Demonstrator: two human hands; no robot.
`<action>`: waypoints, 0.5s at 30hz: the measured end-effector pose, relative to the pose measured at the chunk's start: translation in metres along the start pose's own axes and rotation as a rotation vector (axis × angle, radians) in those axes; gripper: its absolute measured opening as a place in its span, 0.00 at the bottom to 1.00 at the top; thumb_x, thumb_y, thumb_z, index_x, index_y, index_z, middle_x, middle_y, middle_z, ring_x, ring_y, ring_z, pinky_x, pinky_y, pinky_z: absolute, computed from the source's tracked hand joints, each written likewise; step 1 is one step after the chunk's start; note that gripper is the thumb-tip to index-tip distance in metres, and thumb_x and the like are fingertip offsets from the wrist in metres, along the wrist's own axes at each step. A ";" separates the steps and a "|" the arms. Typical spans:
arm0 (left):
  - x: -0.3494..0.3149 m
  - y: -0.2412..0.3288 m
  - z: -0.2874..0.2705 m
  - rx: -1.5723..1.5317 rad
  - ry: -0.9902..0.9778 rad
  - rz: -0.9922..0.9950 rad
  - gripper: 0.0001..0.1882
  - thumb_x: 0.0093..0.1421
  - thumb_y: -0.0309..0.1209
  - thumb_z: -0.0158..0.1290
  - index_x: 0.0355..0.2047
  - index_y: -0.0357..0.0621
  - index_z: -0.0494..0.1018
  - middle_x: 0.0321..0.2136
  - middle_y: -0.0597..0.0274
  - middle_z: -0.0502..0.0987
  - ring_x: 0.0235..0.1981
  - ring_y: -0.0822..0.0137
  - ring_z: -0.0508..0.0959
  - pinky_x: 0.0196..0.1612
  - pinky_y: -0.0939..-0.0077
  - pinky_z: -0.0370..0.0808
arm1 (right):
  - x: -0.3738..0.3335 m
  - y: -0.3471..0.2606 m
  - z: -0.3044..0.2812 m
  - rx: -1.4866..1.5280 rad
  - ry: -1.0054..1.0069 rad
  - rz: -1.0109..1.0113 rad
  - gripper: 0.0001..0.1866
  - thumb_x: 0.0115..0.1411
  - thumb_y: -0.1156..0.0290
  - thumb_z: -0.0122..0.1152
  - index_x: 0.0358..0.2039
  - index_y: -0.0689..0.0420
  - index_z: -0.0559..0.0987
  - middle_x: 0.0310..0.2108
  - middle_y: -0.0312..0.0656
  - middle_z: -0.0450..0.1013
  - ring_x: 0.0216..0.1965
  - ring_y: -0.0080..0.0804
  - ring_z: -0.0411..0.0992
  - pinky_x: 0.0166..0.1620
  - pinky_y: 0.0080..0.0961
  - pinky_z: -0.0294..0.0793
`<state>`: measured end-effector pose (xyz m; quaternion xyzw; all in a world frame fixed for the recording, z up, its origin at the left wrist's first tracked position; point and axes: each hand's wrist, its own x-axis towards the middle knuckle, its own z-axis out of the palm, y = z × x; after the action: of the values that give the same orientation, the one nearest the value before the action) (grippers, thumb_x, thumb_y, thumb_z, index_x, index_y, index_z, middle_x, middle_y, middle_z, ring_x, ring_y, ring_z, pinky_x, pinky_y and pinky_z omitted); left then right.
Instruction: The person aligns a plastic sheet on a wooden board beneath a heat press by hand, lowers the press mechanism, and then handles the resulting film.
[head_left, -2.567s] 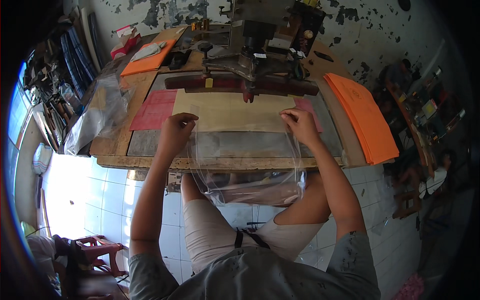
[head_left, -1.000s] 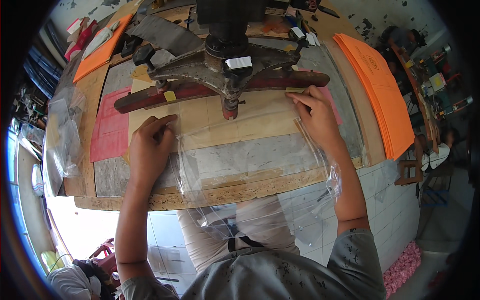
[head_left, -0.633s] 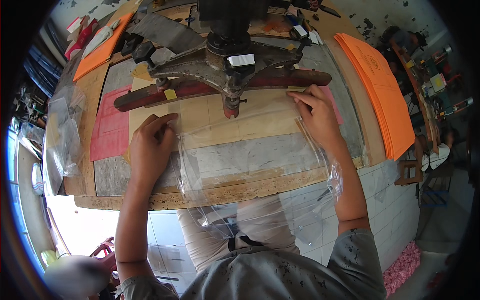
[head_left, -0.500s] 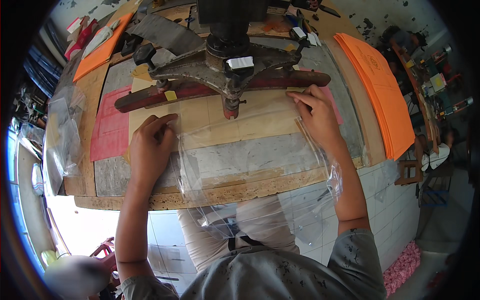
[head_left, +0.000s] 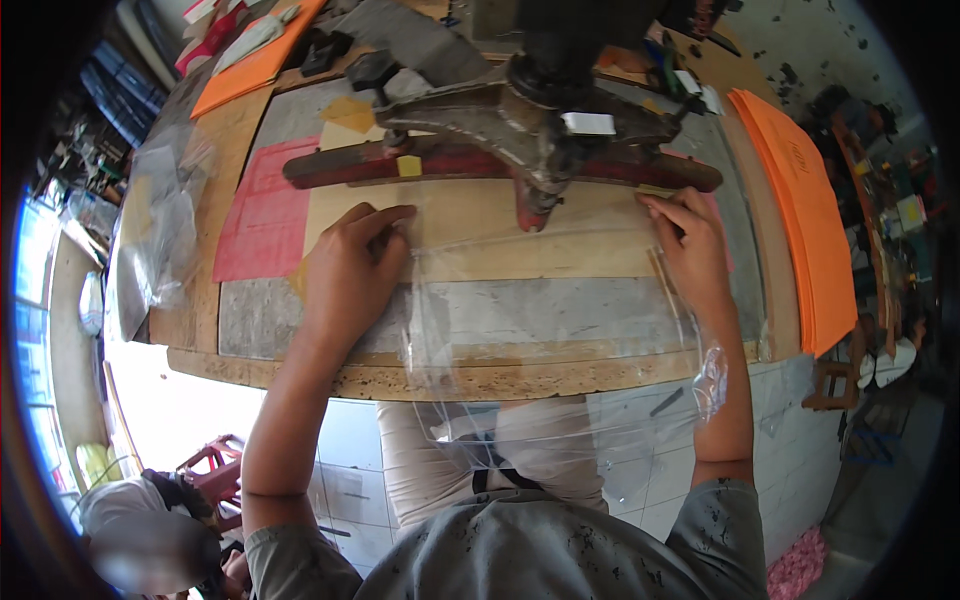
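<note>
A clear plastic sheet is stretched between my two hands and hangs over the table's front edge toward my lap. My left hand pinches its far left corner, thumb against fingers. At the far right corner my right hand grips the sheet the same way, just in front of a long dark-red bar. That bar hangs under a metal press head with spreading arms. Beneath the sheet lies a tan backing sheet, with a pink sheet showing to its left.
Crumpled clear plastic lies at the table's left edge. Orange sheets are stacked on the right, with another orange piece at the back left. The wooden front edge runs before me. A person is at the lower left.
The view has swung, so the table and press appear farther right and slightly higher. Both hands keep their hold on the plastic sheet. More of the person at the lower left shows.
</note>
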<state>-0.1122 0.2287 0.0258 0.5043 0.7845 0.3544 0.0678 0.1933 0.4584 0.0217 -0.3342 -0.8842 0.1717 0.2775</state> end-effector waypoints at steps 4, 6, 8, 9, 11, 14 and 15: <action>-0.001 0.002 -0.003 0.005 -0.003 -0.034 0.14 0.62 0.29 0.55 0.47 0.45 0.84 0.31 0.58 0.79 0.27 0.66 0.76 0.34 0.70 0.74 | 0.002 -0.009 0.001 0.003 0.003 0.031 0.16 0.62 0.83 0.60 0.49 0.56 0.86 0.32 0.40 0.69 0.34 0.30 0.70 0.38 0.25 0.70; -0.001 0.004 -0.003 -0.001 0.005 -0.040 0.14 0.62 0.28 0.54 0.46 0.43 0.84 0.31 0.56 0.79 0.27 0.62 0.78 0.35 0.68 0.75 | 0.003 -0.012 0.002 -0.005 -0.010 0.058 0.15 0.64 0.83 0.61 0.49 0.57 0.86 0.31 0.38 0.67 0.34 0.27 0.68 0.38 0.23 0.68; 0.000 0.005 -0.002 -0.011 0.011 -0.041 0.14 0.61 0.28 0.54 0.45 0.41 0.84 0.31 0.54 0.79 0.27 0.58 0.79 0.35 0.65 0.76 | 0.003 -0.011 0.001 0.009 0.003 0.064 0.14 0.65 0.81 0.61 0.49 0.58 0.85 0.31 0.38 0.67 0.34 0.27 0.68 0.38 0.23 0.68; 0.000 0.005 -0.003 -0.013 0.007 -0.035 0.14 0.61 0.28 0.54 0.45 0.41 0.83 0.31 0.54 0.80 0.27 0.58 0.80 0.35 0.65 0.76 | 0.003 -0.012 0.001 0.011 0.001 0.061 0.14 0.65 0.81 0.61 0.49 0.58 0.85 0.31 0.38 0.67 0.34 0.27 0.68 0.38 0.23 0.68; 0.001 0.004 -0.004 -0.013 0.005 -0.032 0.14 0.62 0.28 0.54 0.45 0.41 0.83 0.32 0.53 0.80 0.27 0.58 0.80 0.36 0.65 0.77 | 0.003 -0.012 0.001 -0.033 0.009 0.019 0.14 0.65 0.81 0.59 0.49 0.57 0.85 0.32 0.40 0.68 0.32 0.29 0.69 0.38 0.25 0.70; 0.000 0.001 -0.003 -0.021 0.017 -0.017 0.14 0.62 0.28 0.54 0.46 0.40 0.83 0.32 0.53 0.80 0.27 0.58 0.80 0.37 0.65 0.77 | 0.003 -0.011 0.002 -0.043 0.014 -0.013 0.15 0.65 0.81 0.59 0.50 0.57 0.85 0.31 0.40 0.68 0.32 0.28 0.69 0.38 0.25 0.69; 0.000 0.000 -0.003 -0.015 0.005 -0.022 0.15 0.63 0.28 0.54 0.47 0.43 0.83 0.32 0.55 0.79 0.27 0.60 0.79 0.36 0.67 0.76 | 0.003 -0.011 0.002 -0.042 0.013 -0.014 0.15 0.65 0.81 0.59 0.50 0.57 0.85 0.31 0.40 0.68 0.32 0.28 0.69 0.38 0.25 0.69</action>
<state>-0.1137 0.2272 0.0281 0.4942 0.7875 0.3608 0.0738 0.1847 0.4527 0.0268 -0.3348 -0.8881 0.1491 0.2775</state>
